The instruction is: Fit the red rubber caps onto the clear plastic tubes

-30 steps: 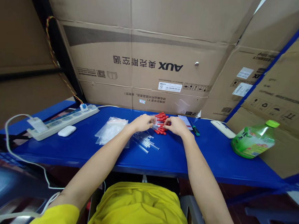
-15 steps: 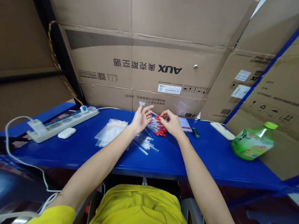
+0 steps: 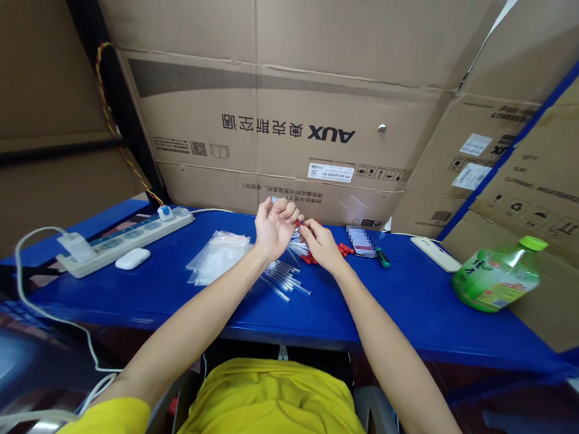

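Note:
My left hand [image 3: 274, 232] is held palm up with its fingers curled in, on what seems to be the barrel of a red-capped pen; most of it is hidden. At the fingertips a red cap [image 3: 297, 224] shows. My right hand [image 3: 320, 246] pinches at this red end, its fingertips close to the left ones. Under and between the hands lies a bundle of red-capped pens [image 3: 308, 258], partly covered by the right hand. Nearer to me, several clear plastic tubes [image 3: 284, 285] lie loosely side by side.
Clear plastic bags [image 3: 219, 258] are piled left of the tubes. A power strip [image 3: 127, 238] and a white earbud case [image 3: 132, 259] lie further left. To the right are a printed card [image 3: 362, 243], a green-and-black tool [image 3: 382, 258], a white phone [image 3: 435, 254] and a green bottle [image 3: 496, 277].
My left fingers have curled in from a more open pose. The right hand has moved slightly left and down, uncovering red caps on its right side.

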The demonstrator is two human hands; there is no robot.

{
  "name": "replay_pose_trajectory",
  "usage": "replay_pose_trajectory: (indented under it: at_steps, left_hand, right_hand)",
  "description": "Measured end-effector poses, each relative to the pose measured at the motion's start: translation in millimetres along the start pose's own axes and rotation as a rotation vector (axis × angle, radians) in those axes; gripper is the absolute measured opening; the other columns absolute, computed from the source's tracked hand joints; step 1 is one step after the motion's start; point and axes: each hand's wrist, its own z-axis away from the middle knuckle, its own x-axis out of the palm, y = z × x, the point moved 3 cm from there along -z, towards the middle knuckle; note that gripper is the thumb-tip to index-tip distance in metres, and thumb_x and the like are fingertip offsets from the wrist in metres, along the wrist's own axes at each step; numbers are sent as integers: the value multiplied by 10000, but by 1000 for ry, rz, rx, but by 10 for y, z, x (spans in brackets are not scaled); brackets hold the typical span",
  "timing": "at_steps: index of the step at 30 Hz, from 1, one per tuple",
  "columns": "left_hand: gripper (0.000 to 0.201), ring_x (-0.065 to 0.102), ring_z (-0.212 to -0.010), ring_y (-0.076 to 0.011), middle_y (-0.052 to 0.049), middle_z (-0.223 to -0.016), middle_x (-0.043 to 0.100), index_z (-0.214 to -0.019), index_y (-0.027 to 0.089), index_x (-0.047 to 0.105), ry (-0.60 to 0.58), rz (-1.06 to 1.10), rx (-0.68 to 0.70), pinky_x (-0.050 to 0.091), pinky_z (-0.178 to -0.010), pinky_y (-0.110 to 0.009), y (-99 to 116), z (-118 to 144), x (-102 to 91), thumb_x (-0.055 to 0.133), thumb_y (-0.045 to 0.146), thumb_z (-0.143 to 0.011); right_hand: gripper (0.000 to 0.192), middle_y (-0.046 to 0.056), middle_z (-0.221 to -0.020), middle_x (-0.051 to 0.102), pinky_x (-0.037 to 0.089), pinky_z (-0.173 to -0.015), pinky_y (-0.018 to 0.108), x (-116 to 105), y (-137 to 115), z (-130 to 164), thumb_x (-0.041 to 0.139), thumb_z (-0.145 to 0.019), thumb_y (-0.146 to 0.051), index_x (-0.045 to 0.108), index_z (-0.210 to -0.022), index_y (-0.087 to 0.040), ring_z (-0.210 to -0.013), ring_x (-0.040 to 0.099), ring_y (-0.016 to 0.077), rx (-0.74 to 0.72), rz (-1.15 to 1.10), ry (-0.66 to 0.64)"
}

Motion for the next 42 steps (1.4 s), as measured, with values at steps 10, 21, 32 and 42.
replay_pose_trajectory:
  at_steps: [10, 21, 32, 42]
  left_hand:
    - [515, 254, -521, -132, 27, -585, 212, -651, 218, 220, 60, -85, 26, 379, -547, -280, 39, -8, -12, 257, 512, -1073]
    - [489, 281, -526, -129, 24, -596, 221, -664, 215, 221, 52, -26, 49, 378, -550, -270, 91, -14, 23, 278, 480, -1071]
    - [504, 433, -558, -130, 5, -659, 446, -928, 211, 591, -255, -261, -298, 350, -496, -229, 68, -75, -104, 327, 631, -1015]
    - [498, 191, -409, -103, 70, -514, 269, -819, 232, 412, -270, -118, -333, 251, -448, -233, 62, -19, -66, 214, 624, -1053]
  right_hand:
    - [377, -33, -707, 606, 431, -697, 291, 94, -48, 28, 427, -1047, -570, 478, -844, -256, -658, 557, 159, -24, -65, -87]
    - [405, -13, -684, 589, 420, -669, 298, 84, -113, 31, 421, -1054, -571, 457, -800, -257, -647, 552, 171, -77, -51, -90]
    - [470, -27, -700, 562, 419, -679, 281, -233, -106, 28, 394, -1027, -681, 491, -854, -255, -654, 529, 158, -25, -49, 18]
    - [487, -36, -676, 533, 402, -636, 280, -151, -84, 17, 431, -1013, -708, 485, -847, -254, -617, 490, 145, -20, -147, -10]
